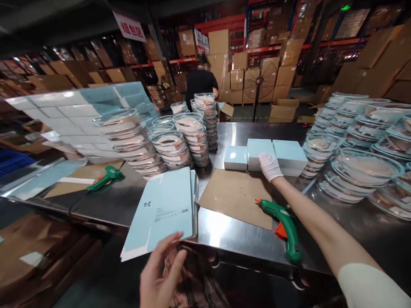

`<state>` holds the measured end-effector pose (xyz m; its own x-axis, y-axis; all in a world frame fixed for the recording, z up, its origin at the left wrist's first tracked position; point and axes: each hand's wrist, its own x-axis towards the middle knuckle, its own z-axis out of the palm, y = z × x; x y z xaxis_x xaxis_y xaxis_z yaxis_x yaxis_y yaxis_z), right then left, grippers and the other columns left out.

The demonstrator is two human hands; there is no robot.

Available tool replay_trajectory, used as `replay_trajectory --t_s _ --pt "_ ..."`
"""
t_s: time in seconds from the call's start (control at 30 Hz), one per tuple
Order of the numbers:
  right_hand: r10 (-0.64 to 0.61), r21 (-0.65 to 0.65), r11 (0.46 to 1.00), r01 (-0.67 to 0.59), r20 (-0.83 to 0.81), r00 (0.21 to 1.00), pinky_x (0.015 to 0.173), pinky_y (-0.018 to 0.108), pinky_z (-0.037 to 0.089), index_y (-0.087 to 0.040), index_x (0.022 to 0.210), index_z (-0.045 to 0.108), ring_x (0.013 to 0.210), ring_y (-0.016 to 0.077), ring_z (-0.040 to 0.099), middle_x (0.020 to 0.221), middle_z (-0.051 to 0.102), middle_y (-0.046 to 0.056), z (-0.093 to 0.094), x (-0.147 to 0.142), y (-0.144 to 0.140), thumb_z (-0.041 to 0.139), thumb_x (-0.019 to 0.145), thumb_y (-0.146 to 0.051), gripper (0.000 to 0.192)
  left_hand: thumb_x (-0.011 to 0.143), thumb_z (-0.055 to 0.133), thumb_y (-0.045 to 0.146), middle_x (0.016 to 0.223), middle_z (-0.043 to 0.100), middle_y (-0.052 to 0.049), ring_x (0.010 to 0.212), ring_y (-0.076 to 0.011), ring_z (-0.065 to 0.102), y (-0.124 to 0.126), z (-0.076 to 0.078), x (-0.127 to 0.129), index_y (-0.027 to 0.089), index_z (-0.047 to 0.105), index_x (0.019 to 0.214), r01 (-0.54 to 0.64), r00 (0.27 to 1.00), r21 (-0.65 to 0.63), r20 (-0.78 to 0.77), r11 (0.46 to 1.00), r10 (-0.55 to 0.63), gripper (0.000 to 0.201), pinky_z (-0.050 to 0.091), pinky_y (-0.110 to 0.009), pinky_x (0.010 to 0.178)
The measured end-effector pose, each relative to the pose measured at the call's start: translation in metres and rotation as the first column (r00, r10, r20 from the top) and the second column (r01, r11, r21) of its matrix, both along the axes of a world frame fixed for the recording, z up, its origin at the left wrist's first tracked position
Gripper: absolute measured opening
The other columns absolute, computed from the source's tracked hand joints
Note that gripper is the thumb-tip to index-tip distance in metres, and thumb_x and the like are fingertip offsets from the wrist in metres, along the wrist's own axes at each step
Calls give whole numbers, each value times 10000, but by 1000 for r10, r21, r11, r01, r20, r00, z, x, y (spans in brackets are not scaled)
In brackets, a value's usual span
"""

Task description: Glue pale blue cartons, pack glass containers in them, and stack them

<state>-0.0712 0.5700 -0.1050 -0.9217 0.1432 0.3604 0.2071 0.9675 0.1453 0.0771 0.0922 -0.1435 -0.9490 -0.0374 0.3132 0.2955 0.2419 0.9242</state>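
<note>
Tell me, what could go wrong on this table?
The stack of flat blue cartons hangs past the table edge; the left hand only touches its corner, so it might slide off. The glue gun lies close under the right forearm, whose gloved right hand rests on a blue box; a hot tip could burn. The tall leaning stacks of clear dishes might topple.

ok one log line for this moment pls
left hand: touching flat blue cartons | right hand: gloved, on middle blue box | glue gun: on table

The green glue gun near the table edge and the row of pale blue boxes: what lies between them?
In the head view, a brown cardboard sheet lies between glue gun and boxes.
</note>
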Motion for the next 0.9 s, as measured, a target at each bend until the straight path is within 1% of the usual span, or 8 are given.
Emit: replay_trajectory --t_s 0.23,0.4,0.5,0.63,0.7,0.73,0.8,0.9 --pt "-13 -57 998 12 -30 999 968 336 373 -30 1342 614 1077 216 592 1229 655 188 -1 -6 3 400 1041 -83 373 833 541 793 1410 640 -288 1304 -550 587 -43 57 -104 129 607 1396 -417 893 -547 -100 725 439 873 463 -747 1027" --pt "-35 -111 994 15 -181 983 1165 484 340 -41 1410 572 1366 356 504 1467 558 243 -3 37 -27 608 979 -209 464 838 591 709 1275 700 -303 1218 -548 646 -53 56 -156 92 654 1249 -48 822 -770 331 636 463 744 528 -674 961" --pt "203 -103 960 -259 -379 903 1208 574 340 -130 1367 604 1416 364 505 1469 591 199 -19 117 -61 654 946 -240 438 880 528 673 1229 721 -284 1159 -549 675 -52 62 -145 115 685 1204 -60 828 -770 317 636 462 664 557 -660 918" --pt "365 -217 809 -546 -544 756 1035 479 519 -235 1129 652 1146 273 681 1125 733 78 -34 226 -112 648 949 -181 188 682 639 858 1364 645 -275 1141 -573 664 -19 84 -83 131 548 1414 -509 749 -633 8 583 662 1036 540 -728 919" --pt "182 -324 793 -515 -682 708 921 411 550 -254 1113 648 1030 241 699 1029 716 52 -28 253 -131 656 945 -133 207 630 683 877 1226 706 -173 1002 -445 727 15 89 -50 200 589 1322 -419 891 -533 -84 735 447 973 607 -580 830" --pt "80 -342 815 -467 -733 675 925 413 542 -263 1156 644 1039 245 696 1053 710 56 -22 259 -137 665 944 -130 251 632 716 847 1093 736 -112 885 -363 741 35 88 -37 229 617 1236 -154 985 -540 -24 827 168 871 619 -476 738" --pt "-12 -287 900 -327 -768 641 988 457 494 -281 1251 626 1086 267 679 1133 715 67 -8 261 -142 698 945 -178 331 674 758 760 872 728 -31 714 -259 705 70 76 -18 240 613 1145 273 962 -514 123 814 -245 716 569 -345 628" --pt "-38 -175 980 -94 -631 775 1007 480 416 -276 1220 647 1100 290 641 1134 757 55 5 257 -139 704 963 -292 264 778 728 659 720 691 18 586 -212 653 97 44 -4 235 579 1110 443 896 -462 214 768 -388 559 499 -286 560"
